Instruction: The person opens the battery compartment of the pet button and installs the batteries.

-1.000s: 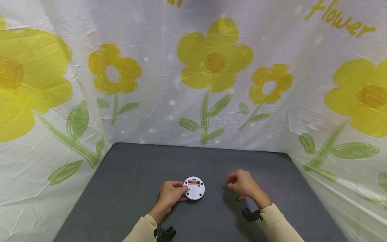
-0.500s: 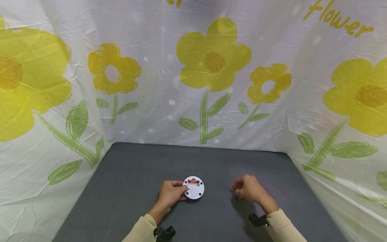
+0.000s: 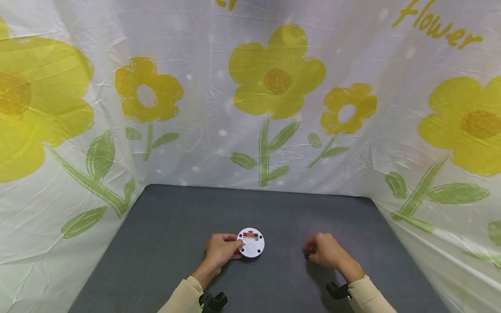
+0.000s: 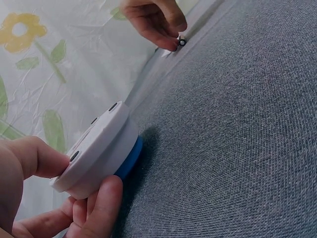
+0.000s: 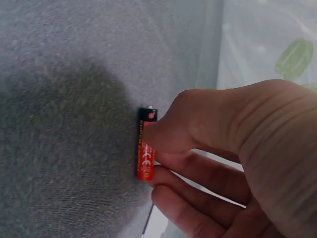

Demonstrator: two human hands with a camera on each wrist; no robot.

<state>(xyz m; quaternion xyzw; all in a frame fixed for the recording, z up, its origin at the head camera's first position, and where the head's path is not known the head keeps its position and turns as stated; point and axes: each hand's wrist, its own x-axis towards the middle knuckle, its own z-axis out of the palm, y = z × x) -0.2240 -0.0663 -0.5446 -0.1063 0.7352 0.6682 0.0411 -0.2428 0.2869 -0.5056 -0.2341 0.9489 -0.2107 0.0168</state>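
Observation:
A round white battery-powered device is held at its left edge by my left hand, thumb on top and fingers beneath. In the left wrist view the white device tilts over the cloth and shows a blue part on its lower side. Its battery slot faces up with a red battery inside. Off to the right, my right hand pinches a loose red-and-black battery low at the table. The thumb lies across the battery's middle, with the fingertips behind it.
Dark grey cloth covers the table. White curtains printed with yellow flowers hang at the back and both sides. A black wrist camera is strapped to the left wrist, and another black camera to the right.
My right hand has moved right and down toward the front to the loose battery and taken it between thumb and fingers. The left hand and the device have stayed in place.

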